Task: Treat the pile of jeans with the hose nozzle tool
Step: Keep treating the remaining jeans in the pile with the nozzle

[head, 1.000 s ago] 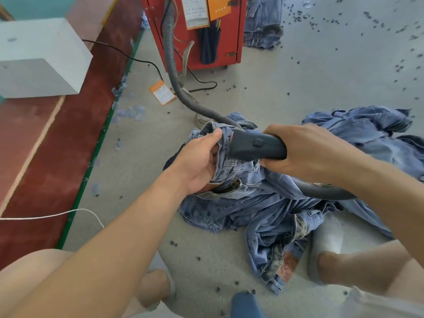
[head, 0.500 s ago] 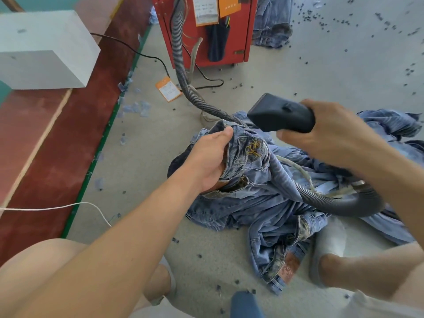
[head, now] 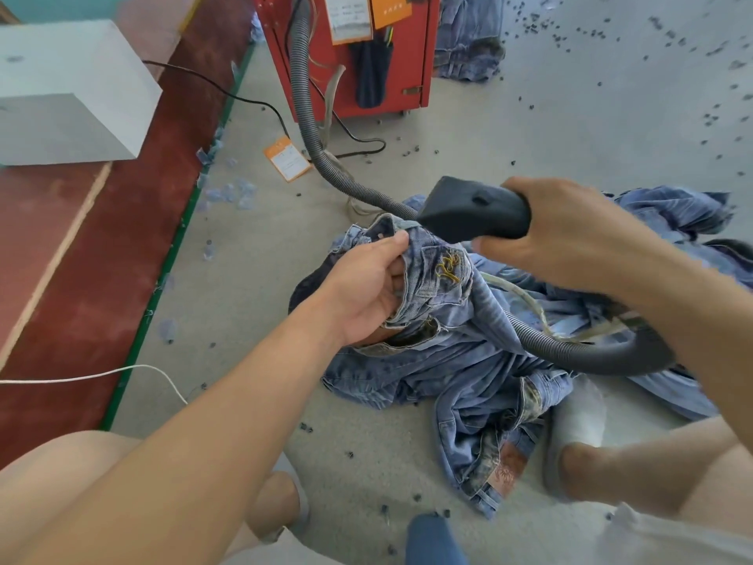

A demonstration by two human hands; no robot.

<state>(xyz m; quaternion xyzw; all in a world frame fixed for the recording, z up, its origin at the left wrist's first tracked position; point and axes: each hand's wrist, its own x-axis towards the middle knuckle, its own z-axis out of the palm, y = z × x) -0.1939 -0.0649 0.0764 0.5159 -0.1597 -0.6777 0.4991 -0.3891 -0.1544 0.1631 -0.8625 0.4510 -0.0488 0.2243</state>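
The pile of faded blue denim jeans lies crumpled on the pale grey concrete floor, and everything else here is placed from it. At the pile's upper left edge the left hand has its grip closed on a raised fold of denim, thumb on top and fingers curled underneath, lifting a pocket panel with gold embroidery clear of the heap. Just above that lifted fold the right hand has its grip wrapped firmly round the dark grey plastic hose nozzle tool, whose wide flat mouth points left and sits close over the held denim; whether it touches the fabric cannot be told. The grey ribbed flexible hose runs from behind the pile up to a red metal machine cabinet beyond it, and another stretch of the same hose loops across the pile's right side beneath the right forearm. An orange paper tag lies on the floor beyond the pile to the left. Further left of the pile stands a white box on a dark red floor strip. Small dark specks are scattered on the floor beyond the pile to the right. A second heap of blue denim lies beside the cabinet. A foot in a pale slipper rests against the pile's near right edge.
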